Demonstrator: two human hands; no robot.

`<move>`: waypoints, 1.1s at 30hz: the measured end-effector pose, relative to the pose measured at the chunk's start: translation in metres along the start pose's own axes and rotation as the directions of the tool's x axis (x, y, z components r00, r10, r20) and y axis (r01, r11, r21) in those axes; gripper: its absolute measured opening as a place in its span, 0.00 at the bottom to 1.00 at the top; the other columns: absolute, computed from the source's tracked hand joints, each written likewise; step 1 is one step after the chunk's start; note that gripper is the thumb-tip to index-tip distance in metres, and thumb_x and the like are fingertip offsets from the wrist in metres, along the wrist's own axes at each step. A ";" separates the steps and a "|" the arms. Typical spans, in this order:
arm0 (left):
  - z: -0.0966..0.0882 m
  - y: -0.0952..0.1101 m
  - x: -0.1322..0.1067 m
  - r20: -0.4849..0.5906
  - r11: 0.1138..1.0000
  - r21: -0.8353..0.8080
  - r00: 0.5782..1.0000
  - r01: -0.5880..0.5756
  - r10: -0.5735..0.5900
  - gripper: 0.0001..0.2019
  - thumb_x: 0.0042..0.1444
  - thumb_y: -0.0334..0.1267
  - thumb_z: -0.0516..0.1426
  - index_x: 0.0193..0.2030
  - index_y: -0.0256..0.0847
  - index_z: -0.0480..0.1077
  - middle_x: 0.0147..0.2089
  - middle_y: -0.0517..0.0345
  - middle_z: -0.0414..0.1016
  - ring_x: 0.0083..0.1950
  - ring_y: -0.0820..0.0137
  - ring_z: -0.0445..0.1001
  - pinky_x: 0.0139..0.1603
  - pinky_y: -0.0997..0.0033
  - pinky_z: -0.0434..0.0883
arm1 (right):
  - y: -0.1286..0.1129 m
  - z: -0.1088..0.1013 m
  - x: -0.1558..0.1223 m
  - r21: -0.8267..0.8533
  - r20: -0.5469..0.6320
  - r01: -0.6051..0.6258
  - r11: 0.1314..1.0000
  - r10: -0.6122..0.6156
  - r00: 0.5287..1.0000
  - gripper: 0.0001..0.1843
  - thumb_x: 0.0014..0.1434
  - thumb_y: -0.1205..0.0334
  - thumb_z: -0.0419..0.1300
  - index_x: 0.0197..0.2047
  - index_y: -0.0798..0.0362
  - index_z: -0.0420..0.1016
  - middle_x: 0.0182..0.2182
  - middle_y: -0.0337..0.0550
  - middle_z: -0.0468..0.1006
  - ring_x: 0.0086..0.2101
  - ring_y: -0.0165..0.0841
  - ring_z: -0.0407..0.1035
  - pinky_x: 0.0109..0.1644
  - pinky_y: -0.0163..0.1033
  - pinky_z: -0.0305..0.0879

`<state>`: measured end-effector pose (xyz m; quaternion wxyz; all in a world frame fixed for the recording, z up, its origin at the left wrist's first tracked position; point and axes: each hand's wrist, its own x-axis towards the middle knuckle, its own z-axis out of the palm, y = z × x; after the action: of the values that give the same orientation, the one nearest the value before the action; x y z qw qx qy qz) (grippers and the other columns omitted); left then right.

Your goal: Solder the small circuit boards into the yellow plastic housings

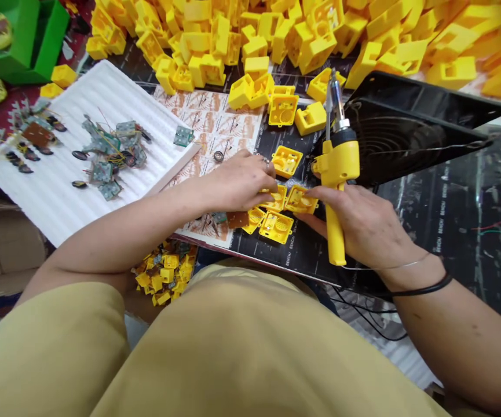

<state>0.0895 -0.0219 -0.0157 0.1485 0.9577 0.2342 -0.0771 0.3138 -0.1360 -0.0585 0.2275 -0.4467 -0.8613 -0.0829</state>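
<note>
My right hand [363, 223] holds a yellow soldering gun [337, 165], its metal tip pointing up and away from me. The thumb and fingertips of that hand also grip a small open yellow plastic casing [297, 198]. Bent over the neighbouring yellow casing [280, 197] is my left hand [248, 179], fingers and thumb closed at its left edge and partly covering it. More open casings lie close by, one nearer me [276, 226] and another just beyond [287, 161]. A brown circuit board [237, 219] sits below my left hand.
Many yellow casings [211, 46] are heaped along the back. On the left, a white foam sheet [146, 87] carries green circuit boards [120, 142] with wires. A black fan-like unit [389, 133] stands right, behind the soldering gun. Below the table edge are more yellow pieces [167, 275].
</note>
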 end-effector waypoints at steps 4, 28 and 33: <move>-0.025 -0.015 -0.029 -0.293 0.977 -0.120 0.934 0.177 -0.205 0.16 0.65 0.44 0.53 0.51 0.44 0.79 0.53 0.55 0.81 0.53 0.61 0.79 0.56 0.58 0.72 | -0.004 -0.004 -0.009 0.108 -0.056 -0.009 0.994 0.015 0.998 0.19 0.66 0.59 0.63 0.57 0.52 0.65 0.36 0.44 0.78 0.35 0.39 0.75 0.40 0.44 0.74; 0.038 -0.046 -0.085 -0.590 0.849 -0.521 0.757 -0.090 -0.281 0.11 0.66 0.46 0.56 0.40 0.43 0.76 0.49 0.56 0.82 0.58 0.65 0.77 0.63 0.56 0.72 | -0.017 0.030 0.039 0.185 0.032 -0.064 0.981 0.059 0.998 0.17 0.68 0.57 0.59 0.57 0.54 0.65 0.42 0.49 0.78 0.37 0.41 0.77 0.35 0.42 0.74; 0.014 -0.033 -0.061 -0.334 0.715 -0.696 0.911 -0.065 -0.242 0.12 0.66 0.43 0.55 0.41 0.39 0.77 0.35 0.56 0.82 0.39 0.69 0.81 0.44 0.68 0.77 | -0.030 0.013 0.039 0.211 -0.013 -0.041 0.977 0.045 0.999 0.18 0.67 0.57 0.63 0.56 0.52 0.67 0.42 0.47 0.80 0.38 0.36 0.78 0.40 0.37 0.75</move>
<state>0.0193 -0.0243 -0.0236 0.4409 0.8136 0.3175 0.2072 0.2660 -0.1207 -0.0506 0.2830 -0.4380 -0.8532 0.0099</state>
